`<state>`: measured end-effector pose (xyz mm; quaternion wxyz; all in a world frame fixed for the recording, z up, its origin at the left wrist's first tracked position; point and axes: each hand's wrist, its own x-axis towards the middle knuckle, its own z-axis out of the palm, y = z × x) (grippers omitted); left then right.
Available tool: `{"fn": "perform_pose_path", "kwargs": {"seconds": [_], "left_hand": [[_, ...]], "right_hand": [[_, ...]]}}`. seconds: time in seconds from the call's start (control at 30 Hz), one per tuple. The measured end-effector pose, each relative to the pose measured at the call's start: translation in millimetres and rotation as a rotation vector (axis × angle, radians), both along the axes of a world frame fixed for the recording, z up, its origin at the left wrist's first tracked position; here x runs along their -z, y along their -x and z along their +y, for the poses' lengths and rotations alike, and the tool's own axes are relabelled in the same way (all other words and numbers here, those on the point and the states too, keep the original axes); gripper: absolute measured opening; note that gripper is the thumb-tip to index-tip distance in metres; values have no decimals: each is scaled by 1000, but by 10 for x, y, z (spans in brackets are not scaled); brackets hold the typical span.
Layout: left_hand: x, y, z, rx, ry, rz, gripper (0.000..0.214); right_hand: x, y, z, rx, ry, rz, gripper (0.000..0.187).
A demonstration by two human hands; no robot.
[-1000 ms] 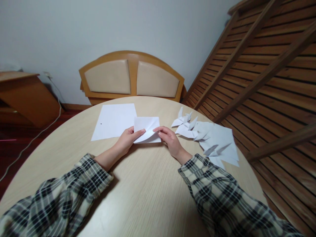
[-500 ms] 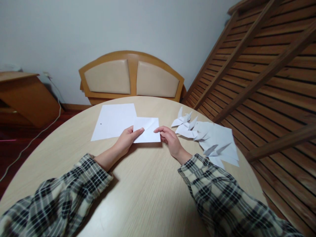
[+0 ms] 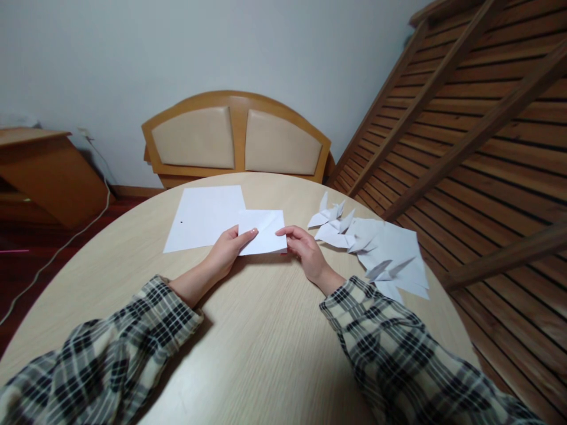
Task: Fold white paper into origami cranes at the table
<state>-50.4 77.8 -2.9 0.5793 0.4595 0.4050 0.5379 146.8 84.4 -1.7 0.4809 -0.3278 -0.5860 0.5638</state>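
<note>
A small creased square of white paper (image 3: 263, 230) lies on the round light-wood table (image 3: 261, 348) just beyond my hands. My left hand (image 3: 228, 251) pinches its near left edge, thumb on top. My right hand (image 3: 303, 248) grips the near right corner between thumb and fingers. Both sleeves are plaid. The square partly overlaps a larger flat white sheet (image 3: 204, 215) to its left.
Several folded white paper cranes (image 3: 334, 221) lie to the right on more white sheets (image 3: 394, 254). A wooden chair with beige pads (image 3: 237, 139) stands behind the table. A slatted wooden frame (image 3: 465, 118) leans at the right, and a wooden cabinet (image 3: 39, 171) sits at the left.
The paper's raised flap has been laid down, so the square now lies flat on the table. Both hands have stayed at its near edge.
</note>
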Motion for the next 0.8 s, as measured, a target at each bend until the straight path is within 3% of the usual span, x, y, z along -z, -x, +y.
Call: {"fn": "perform_pose_path", "kwargs": {"seconds": [0.4,0.6,0.8], "left_hand": [[-19,-5,-12,16,0,61,33],[-85,-35,-53,38,8,65,32],[-72,-39,-83,129,-23,121,32]], "right_hand": [[-21,15,8,23,-74,-52,15],[-3,35,36,118,-153,-87,19],[49,21,94,213,-132,-59,22]]}}
